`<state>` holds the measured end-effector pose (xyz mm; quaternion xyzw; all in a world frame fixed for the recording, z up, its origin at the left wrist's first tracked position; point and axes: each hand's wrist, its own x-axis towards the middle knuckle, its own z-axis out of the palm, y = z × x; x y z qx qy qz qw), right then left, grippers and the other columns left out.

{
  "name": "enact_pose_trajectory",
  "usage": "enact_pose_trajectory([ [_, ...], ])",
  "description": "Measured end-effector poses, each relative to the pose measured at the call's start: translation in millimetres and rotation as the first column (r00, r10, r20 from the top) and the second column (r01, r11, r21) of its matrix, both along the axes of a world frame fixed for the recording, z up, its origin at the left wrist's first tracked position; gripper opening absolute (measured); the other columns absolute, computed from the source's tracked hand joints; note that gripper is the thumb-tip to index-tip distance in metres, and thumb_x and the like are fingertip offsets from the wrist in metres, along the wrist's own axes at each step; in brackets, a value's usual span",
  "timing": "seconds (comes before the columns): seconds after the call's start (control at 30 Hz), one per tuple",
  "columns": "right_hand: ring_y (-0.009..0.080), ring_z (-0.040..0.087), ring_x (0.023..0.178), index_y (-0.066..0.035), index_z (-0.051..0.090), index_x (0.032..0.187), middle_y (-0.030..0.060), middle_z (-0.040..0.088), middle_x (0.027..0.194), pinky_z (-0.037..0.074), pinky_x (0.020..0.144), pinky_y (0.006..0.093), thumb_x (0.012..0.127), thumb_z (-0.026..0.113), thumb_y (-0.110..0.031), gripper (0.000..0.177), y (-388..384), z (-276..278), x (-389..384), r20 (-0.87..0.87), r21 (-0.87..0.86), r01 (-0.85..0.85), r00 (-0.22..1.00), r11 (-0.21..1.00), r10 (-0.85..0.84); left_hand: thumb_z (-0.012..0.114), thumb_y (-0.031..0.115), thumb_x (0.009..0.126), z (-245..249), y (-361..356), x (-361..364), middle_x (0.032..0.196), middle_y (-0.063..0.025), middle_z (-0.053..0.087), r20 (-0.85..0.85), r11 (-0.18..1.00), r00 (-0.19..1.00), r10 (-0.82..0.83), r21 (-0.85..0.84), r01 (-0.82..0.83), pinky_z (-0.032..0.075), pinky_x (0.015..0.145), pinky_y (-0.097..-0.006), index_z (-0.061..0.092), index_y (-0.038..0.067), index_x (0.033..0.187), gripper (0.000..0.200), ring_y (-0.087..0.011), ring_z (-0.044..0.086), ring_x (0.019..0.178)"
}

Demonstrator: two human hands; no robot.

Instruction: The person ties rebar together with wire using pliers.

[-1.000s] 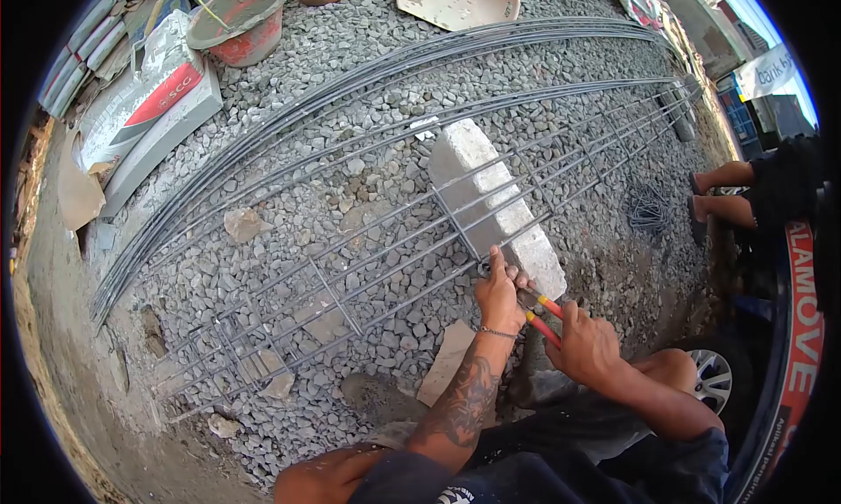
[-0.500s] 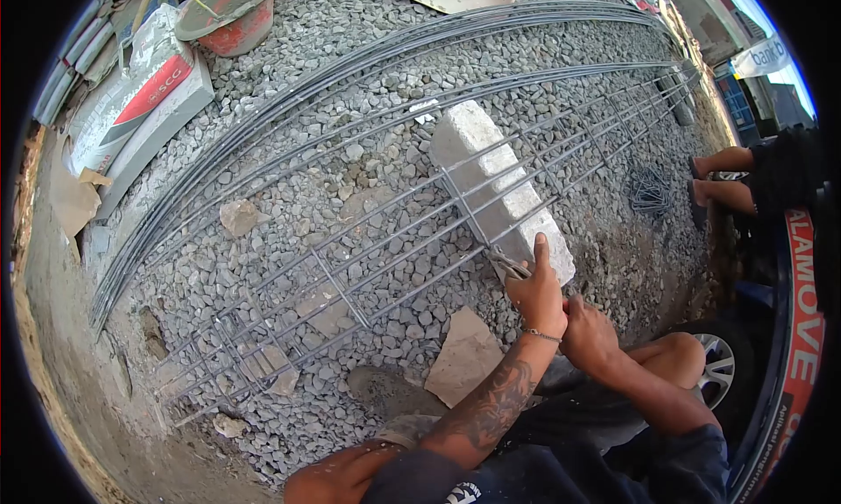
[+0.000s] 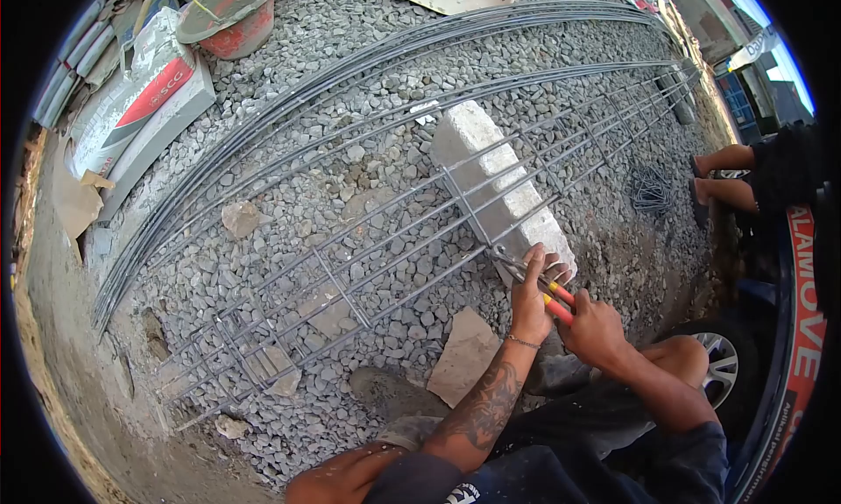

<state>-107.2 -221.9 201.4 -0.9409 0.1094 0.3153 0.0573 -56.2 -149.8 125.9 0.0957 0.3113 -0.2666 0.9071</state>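
My right hand (image 3: pixel 596 331) is closed around the red and yellow handles of a pair of pincers (image 3: pixel 561 304). Their metal jaws reach up to a corner of the rebar cage (image 3: pixel 420 225), by a cross tie. Beside the jaws, my left hand (image 3: pixel 531 301) is raised with thumb and fingers apart; part of it lies behind the tool, and I see nothing gripped in it. Under the cage, a pale concrete block (image 3: pixel 491 176) props up its middle. Any wire at the jaws is too small to make out.
Long steel rods (image 3: pixel 350 62) curve across the gravel (image 3: pixel 368 171) behind the cage. A wire bundle (image 3: pixel 650 191) lies near another person's legs (image 3: pixel 729 178). A cement bag (image 3: pixel 140 110) and a bucket (image 3: pixel 241 31) stand at upper left; a car wheel (image 3: pixel 718 368) is at right.
The right hand has shifted right and slightly down, and the pincers' coloured handles now show. The left hand has dropped a little and its fingers have spread.
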Motion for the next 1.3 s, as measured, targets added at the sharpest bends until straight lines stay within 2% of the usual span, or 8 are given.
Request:
enact_pose_trajectory([
  [0.23, 0.0356, 0.063, 0.066, 0.001, 0.047, 0.089, 0.0171, 0.062, 0.076, 0.05, 0.057, 0.0415, 0.072, 0.07, -0.025, 0.038, -4, 20, 3, 0.255, -0.183, -0.147, 0.948, 0.972, 0.192, 0.062, 0.036, 0.086, -20, -5, -7, 0.06, 0.0039, 0.042, -0.011, 0.962, 1.0, 0.01, -0.273, -0.012, 0.043, 0.059, -0.0291, 0.043, 0.014, 0.07, 0.033, -0.0108, 0.044, 0.054],
  [0.3, 0.0386, 0.063, 0.071, 0.004, 0.046, 0.097, 0.0223, 0.062, 0.081, 0.051, 0.063, 0.0421, 0.071, 0.07, -0.026, 0.045, -19, 24, 13, -0.428, 0.491, 0.56, 0.822, 0.668, -0.374, 0.059, 0.04, 0.087, -49, 0, -12, 0.062, 0.0041, 0.045, 0.212, 0.757, 0.97, 0.123, -0.651, 0.046, 0.044, 0.063, -0.0288, 0.048, 0.013, 0.076, 0.031, -0.0105, 0.047, 0.057],
  [0.37, 0.0393, 0.063, 0.072, 0.005, 0.046, 0.1, 0.0236, 0.062, 0.082, 0.052, 0.063, 0.0414, 0.073, 0.068, -0.025, 0.046, -5, 19, 6, -0.647, 0.448, 0.72, 0.67, 0.53, -0.363, 0.057, 0.041, 0.088, -53, -3, -22, 0.065, 0.0029, 0.048, 0.156, 0.837, 0.982, 0.103, -0.547, -0.001, 0.045, 0.064, -0.0286, 0.051, 0.012, 0.081, 0.031, -0.0112, 0.049, 0.06],
  [0.43, 0.0331, 0.064, 0.067, 0.002, 0.05, 0.092, 0.0188, 0.062, 0.073, 0.051, 0.057, 0.0398, 0.074, 0.067, -0.024, 0.036, 3, 7, -6, 0.073, -0.199, -0.076, 0.993, 0.977, 0.092, 0.057, 0.04, 0.088, -28, -4, -19, 0.075, -0.0013, 0.052, -0.043, 0.964, 0.992, 0.115, -0.237, -0.122, 0.048, 0.07, -0.0282, 0.053, 0.008, 0.095, 0.033, -0.0141, 0.054, 0.07],
  [0.57, 0.0336, 0.064, 0.072, -0.002, 0.046, 0.092, 0.0175, 0.061, 0.082, 0.049, 0.061, 0.0456, 0.073, 0.068, -0.03, 0.04, -1, 1, -9, 0.289, -0.282, -0.031, 0.95, 0.959, 0.115, 0.062, 0.039, 0.086, 7, -15, -6, 0.074, -0.0018, 0.05, -0.056, 0.97, 0.993, 0.102, 0.225, -0.087, 0.049, 0.07, -0.0355, 0.049, 0.007, 0.09, 0.035, -0.0166, 0.054, 0.065],
  [0.8, 0.0328, 0.061, 0.074, 0.003, 0.047, 0.098, 0.0205, 0.061, 0.085, 0.049, 0.069, 0.0404, 0.068, 0.074, -0.033, 0.054, -15, 24, 4, -0.142, 0.222, 0.293, 0.953, 0.93, -0.266, 0.057, 0.048, 0.084, -58, -14, -14, 0.067, 0.0022, 0.05, 0.196, 0.609, 0.964, 0.18, -0.792, 0.047, 0.045, 0.066, -0.0321, 0.049, 0.013, 0.082, 0.036, -0.0124, 0.051, 0.06],
  [0.97, 0.0342, 0.061, 0.077, -0.001, 0.05, 0.094, 0.0125, 0.06, 0.084, 0.049, 0.065, 0.0435, 0.066, 0.073, -0.027, 0.045, -23, 12, 3, 0.365, -0.335, -0.117, 0.899, 0.935, 0.243, 0.06, 0.036, 0.085, -4, -18, 4, 0.075, -0.0029, 0.053, -0.055, 0.988, 0.993, 0.105, 0.117, -0.098, 0.048, 0.068, -0.0332, 0.051, 0.008, 0.091, 0.03, -0.0166, 0.056, 0.071],
  [1.3, 0.0141, 0.048, 0.047, 0.003, 0.061, 0.076, 0.0067, 0.053, 0.052, 0.041, 0.049, 0.0332, 0.078, 0.066, -0.028, 0.032, -54, 53, 19, 0.04, 0.425, 0.248, 0.956, 0.871, -0.291, 0.046, 0.037, 0.095, 29, -28, 12, 0.074, -0.0049, 0.05, 0.366, 0.906, 0.926, 0.096, 0.353, -0.234, 0.046, 0.058, -0.0286, 0.037, 0.0, 0.107, 0.04, -0.0155, 0.053, 0.06],
])
